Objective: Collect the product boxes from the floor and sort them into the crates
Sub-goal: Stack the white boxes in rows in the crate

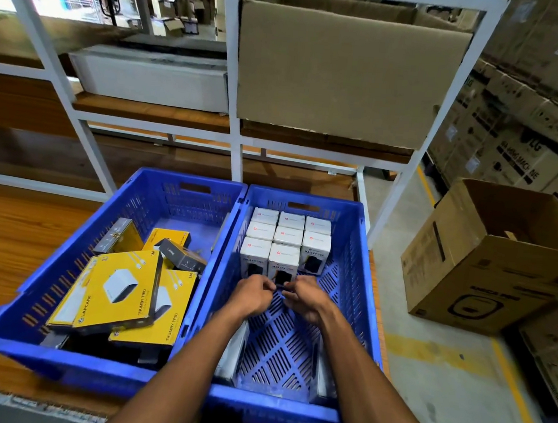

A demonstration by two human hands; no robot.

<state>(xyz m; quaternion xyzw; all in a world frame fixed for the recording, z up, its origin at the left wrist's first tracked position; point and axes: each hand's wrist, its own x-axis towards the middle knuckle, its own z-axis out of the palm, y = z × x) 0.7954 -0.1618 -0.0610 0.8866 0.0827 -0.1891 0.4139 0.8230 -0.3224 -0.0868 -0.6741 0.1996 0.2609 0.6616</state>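
Two blue crates stand side by side on a wooden surface. The left crate (pixel 66 261) holds yellow boxes (pixel 117 292) and dark grey boxes (pixel 181 253), lying loosely. In the right crate (pixel 355 284), several white boxes (pixel 289 235) stand in neat rows at the far end. My left hand (pixel 252 294) and my right hand (pixel 307 298) are inside the right crate. Their curled fingers pinch the lower edge of the front middle white box (pixel 284 260). Another white box (pixel 235 351) lies at the crate's near left, partly hidden by my left forearm.
A white metal rack (pixel 233 134) rises behind the crates, holding a large cardboard carton (pixel 348 76) and a long white box (pixel 154 81). An open cardboard box (pixel 486 271) sits on the concrete floor at right. Stacked cartons (pixel 527 130) line the right wall.
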